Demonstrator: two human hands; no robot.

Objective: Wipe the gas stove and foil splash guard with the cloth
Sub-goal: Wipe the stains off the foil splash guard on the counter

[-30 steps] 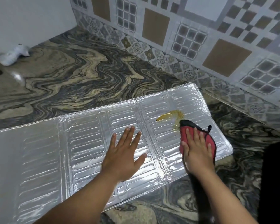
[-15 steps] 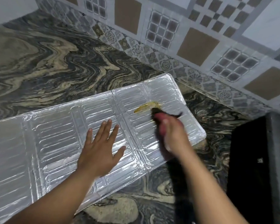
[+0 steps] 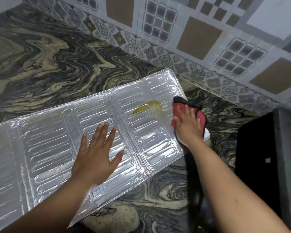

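Observation:
The foil splash guard lies flat and unfolded on the marbled counter. A yellow greasy smear marks its right panel. My left hand rests flat on the middle panel, fingers spread, holding nothing. My right hand presses a red cloth with black trim onto the guard's right edge, just right of the smear. The black gas stove shows partly at the right edge.
The counter of dark swirled stone runs back to a patterned tiled wall. The stove's black side stands close to my right forearm. Bare counter lies behind and in front of the guard.
My right hand has swept the cloth up towards the smear and then out to the guard's right edge. The left hand stays flat. The view has shifted right, bringing the stove in.

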